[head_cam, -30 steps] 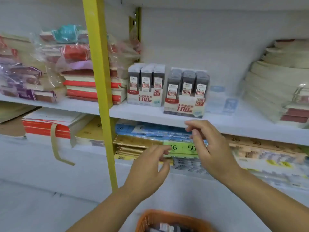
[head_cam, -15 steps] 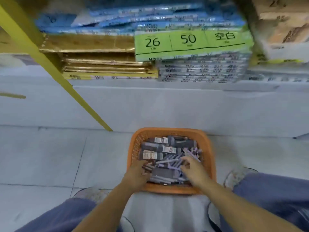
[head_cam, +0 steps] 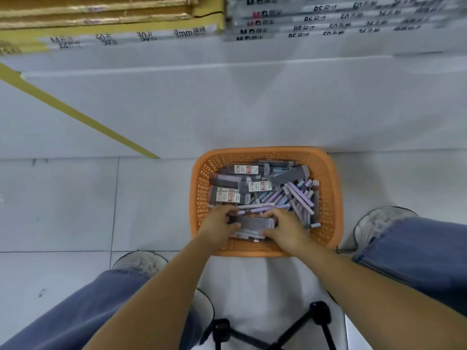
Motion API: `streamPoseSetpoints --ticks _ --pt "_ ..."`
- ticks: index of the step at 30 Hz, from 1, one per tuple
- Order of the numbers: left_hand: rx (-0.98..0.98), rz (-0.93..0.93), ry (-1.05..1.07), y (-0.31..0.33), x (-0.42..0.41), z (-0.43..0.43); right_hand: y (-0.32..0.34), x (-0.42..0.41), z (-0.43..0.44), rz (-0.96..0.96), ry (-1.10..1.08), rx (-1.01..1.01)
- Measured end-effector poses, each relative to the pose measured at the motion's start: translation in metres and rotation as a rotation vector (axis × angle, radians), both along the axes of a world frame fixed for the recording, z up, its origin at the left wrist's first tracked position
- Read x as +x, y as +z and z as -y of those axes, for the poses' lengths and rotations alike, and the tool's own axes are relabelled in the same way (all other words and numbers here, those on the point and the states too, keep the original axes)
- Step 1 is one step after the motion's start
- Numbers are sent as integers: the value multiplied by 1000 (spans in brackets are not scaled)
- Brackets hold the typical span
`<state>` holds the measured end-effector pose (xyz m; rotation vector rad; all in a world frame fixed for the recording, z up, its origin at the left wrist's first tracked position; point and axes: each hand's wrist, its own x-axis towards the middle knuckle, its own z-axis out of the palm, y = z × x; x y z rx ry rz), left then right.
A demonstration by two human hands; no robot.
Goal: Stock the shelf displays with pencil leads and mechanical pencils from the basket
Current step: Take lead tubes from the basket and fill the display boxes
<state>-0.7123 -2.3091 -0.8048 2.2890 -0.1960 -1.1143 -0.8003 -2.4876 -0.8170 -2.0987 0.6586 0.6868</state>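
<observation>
Pickup step, seemingly: your left hand [head_cam: 219, 224] and right hand [head_cam: 286, 229] grip 1 grey plastic lead case [head_cam: 255, 223] between curled fingers; next, lift clear.

The scene is lit brightly and evenly by cool, diffuse light from overhead. Only soft, faint shadows are cast: a grey wedge on the white shelf base [head_cam: 242, 97] and a thin dark rim under the basket [head_cam: 331, 198] on the floor tiles [head_cam: 63, 203]. The stacked packs [head_cam: 328, 18] at the top are smeared by motion blur, their print barely readable. Straight lines are bowed towards the edges by the wide lens. The pencil lead case [head_cam: 255, 223] is rendered slightly soft.
</observation>
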Motion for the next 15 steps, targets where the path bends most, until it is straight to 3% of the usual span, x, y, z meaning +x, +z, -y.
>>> streamPoseSetpoints --ticks 6,8,12,15 --pt "-9 323 175 2 26 10 18 21 37 163 -119 5" --pt "9 341 74 -2 36 14 19 30 48 223 -133 -66" --pt "88 208 -153 -11 47 16 12 41 63 291 14 -415" --pt "144 291 -184 -15 48 18 3 46 72 270 67 -413"
